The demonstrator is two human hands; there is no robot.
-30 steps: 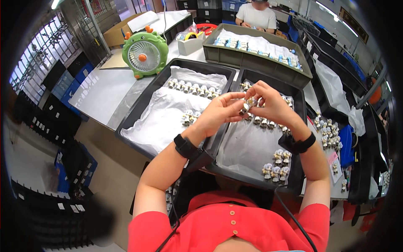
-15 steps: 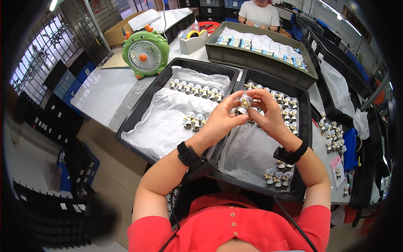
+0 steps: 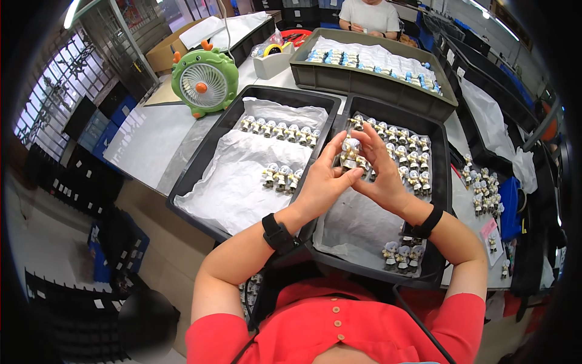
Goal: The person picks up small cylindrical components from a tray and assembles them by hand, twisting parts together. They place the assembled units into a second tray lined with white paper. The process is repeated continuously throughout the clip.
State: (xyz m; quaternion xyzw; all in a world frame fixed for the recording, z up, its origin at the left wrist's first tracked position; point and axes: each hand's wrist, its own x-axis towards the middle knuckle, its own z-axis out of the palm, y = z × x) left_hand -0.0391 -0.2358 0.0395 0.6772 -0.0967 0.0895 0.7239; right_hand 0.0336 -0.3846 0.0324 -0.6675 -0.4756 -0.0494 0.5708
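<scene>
A small figurine (image 3: 350, 151) with pale hair and a white-and-gold body stands upright between my fingers, above the right black tray (image 3: 444, 242). My left hand (image 3: 322, 185) holds it with thumb and fingers closed about its left side and base. My right hand (image 3: 386, 182) curves round the other side, its fingertips at the figurine; fingers partly hide the exact contact. Rows of similar figurines (image 3: 414, 159) stand on white paper under and beyond my right hand. A small group (image 3: 400, 256) stands at that tray's near right corner.
A left black tray (image 3: 200, 153) holds a far row (image 3: 280, 130) and a short row of figurines on paper. Behind are a green fan (image 3: 205, 84) and a grey-green bin (image 3: 370, 85) of blue-and-white figurines. More figurines (image 3: 485, 193) stand at right. A person (image 3: 370, 17) sits opposite.
The figurine has shifted slightly left and now stands more upright, facing me. My right fingers have spread somewhat and lowered. The whole view has shifted a little.
</scene>
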